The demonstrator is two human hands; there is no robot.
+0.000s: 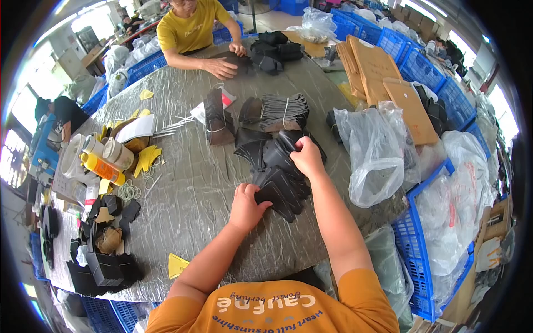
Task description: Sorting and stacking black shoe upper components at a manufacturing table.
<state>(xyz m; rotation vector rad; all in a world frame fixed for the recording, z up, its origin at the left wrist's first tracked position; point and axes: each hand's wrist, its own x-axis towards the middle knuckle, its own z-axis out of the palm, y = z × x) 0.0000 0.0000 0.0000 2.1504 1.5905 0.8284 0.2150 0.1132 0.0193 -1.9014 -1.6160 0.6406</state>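
Note:
My left hand (248,207) is closed at the near left edge of a fanned stack of black cut pieces (284,191), which look like leather or fabric. The thumb lies on top of them. Farther right, my right hand (308,157) pinches the edge of a curved black piece (277,154) on the same pile. Just beyond lie a banded bundle of grey-edged strips (284,109) and a dark banded stack (216,119). My fingertips are partly hidden by the pieces.
Across the table (189,188), a person in a yellow shirt (189,30) lays both hands on dark material. At left stand an orange-yellow bottle (102,169), jars and black scraps (105,269). Plastic bags (369,158), brown cardboard (411,111) and a blue crate (413,261) crowd the right.

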